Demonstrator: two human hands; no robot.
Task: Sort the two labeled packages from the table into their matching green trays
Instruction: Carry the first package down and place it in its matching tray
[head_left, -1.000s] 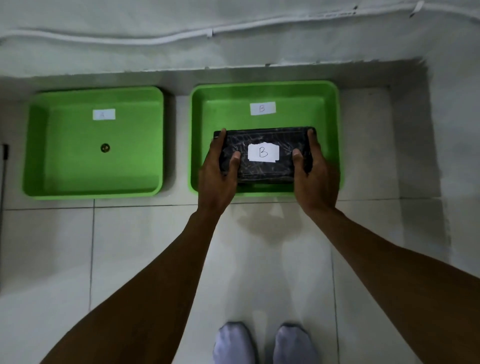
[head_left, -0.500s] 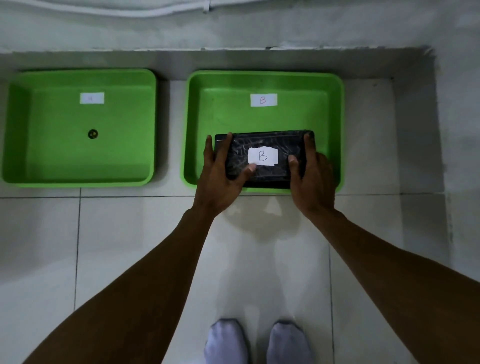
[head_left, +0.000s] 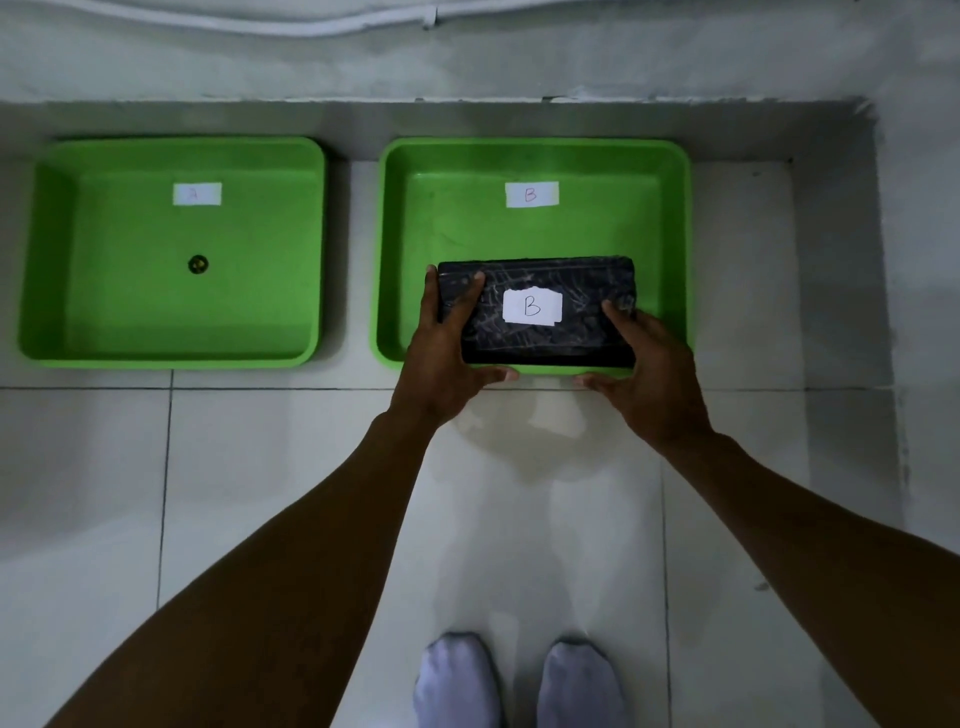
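Note:
The black wrapped package with a white "B" label (head_left: 532, 307) lies flat in the near half of the right green tray (head_left: 670, 218), which carries a "B" label on its floor. My left hand (head_left: 447, 343) grips the package's left end, fingers over the top and thumb by the tray's front rim. My right hand (head_left: 649, 369) covers the package's near right corner with a fingertip on top. The left green tray (head_left: 57, 260), labelled "A", holds no package. No other package is in view.
A small dark round thing (head_left: 198, 264) sits in the middle of the left tray. Both trays stand on a pale tiled floor against a low wall step (head_left: 467, 119). My two white-socked feet (head_left: 514, 680) are at the bottom edge.
The package has come lower and nearer the tray's front rim. My right hand's fingers have slid back from the far right corner to the near right corner.

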